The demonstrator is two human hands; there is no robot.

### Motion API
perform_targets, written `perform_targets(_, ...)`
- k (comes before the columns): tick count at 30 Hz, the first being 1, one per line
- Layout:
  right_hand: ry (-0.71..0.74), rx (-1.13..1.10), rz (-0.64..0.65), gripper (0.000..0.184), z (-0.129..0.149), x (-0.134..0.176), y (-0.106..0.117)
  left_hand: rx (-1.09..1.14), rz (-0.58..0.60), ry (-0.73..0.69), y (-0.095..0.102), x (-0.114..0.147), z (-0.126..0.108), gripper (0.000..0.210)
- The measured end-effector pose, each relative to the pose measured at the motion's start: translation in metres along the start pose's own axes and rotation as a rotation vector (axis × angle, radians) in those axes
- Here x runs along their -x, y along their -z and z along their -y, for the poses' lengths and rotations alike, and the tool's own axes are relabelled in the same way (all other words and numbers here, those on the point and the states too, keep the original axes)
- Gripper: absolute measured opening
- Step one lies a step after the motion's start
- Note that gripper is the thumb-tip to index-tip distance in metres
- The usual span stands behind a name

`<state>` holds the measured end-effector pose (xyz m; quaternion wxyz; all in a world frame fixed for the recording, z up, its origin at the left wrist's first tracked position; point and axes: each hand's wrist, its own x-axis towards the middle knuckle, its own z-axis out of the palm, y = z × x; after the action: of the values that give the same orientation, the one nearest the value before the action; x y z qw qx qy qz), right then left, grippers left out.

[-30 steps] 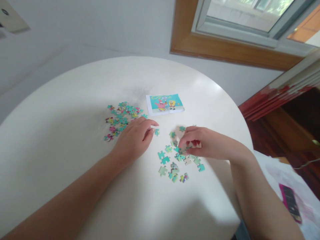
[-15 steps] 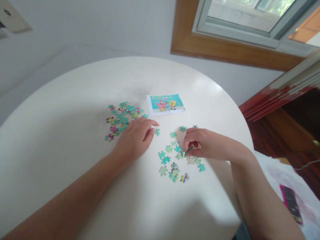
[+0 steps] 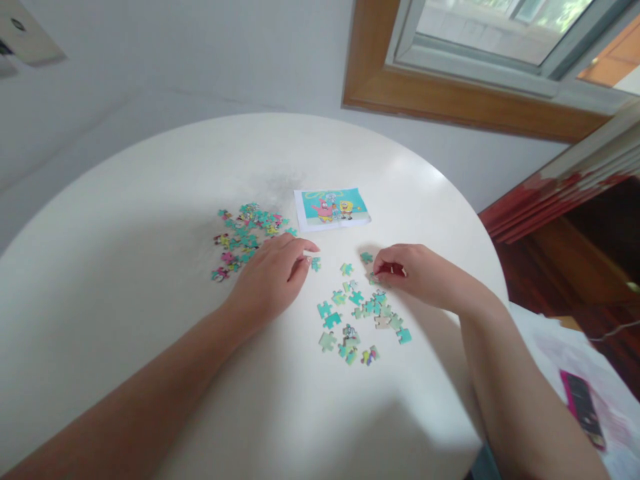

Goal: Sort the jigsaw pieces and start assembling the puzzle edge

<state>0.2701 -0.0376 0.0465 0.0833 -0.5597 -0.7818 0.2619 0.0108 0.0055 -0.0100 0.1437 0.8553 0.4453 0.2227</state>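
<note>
- Under everything you have the white table (image 3: 150,180), its curved far edge running along the wall.
- Your loose puzzle pieces (image 3: 369,307) lie scattered on it, just on the near side of your right fingertips and a little to the left. Your right hand is clearly the nearer one to this group.
- Your left hand (image 3: 273,273) rests at the near right edge of the dense pile (image 3: 245,238), covering part of it. Its thumb and forefinger are parted, with bare tabletop showing between them, and no piece shows in that gap.
- Your right hand (image 3: 413,268) reaches in from the right, fingers curled and tips drawn together, pointing left. You can't tell from here whether they pinch anything.
- The picture card (image 3: 334,208) lies flat beyond both hands, its long axis running roughly left to right.
- At your right fingertips, just to their left, is a partly hidden piece (image 3: 371,277); its long axis can't be made out.
- A teal piece (image 3: 316,264) sits just beside your left thumb tip, in the space between your hands, well apart from the right one.
</note>
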Motion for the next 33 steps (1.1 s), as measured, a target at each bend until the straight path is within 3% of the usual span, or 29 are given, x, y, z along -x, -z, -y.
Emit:
perform_targets(9,0.048,0.058,-0.071,0.024,0.0,-0.001,-0.005,-0.001,-0.006,-0.004,-0.001,0.001,0.001,0.028)
perform_targets(15,0.053,0.043,-0.086,0.021,-0.002,0.002,0.002,0.002,0.003,0.006,0.0,0.001,-0.001,0.027)
perform_targets(22,0.19,-0.095,0.194,0.031,0.001,0.009,0.005,-0.013,0.0,0.01,-0.001,0.0,-0.001,0.027)
perform_targets(33,0.082,-0.039,0.201,0.035,-0.004,0.013,0.007,-0.016,0.003,-0.002,-0.001,0.0,0.001,0.029)
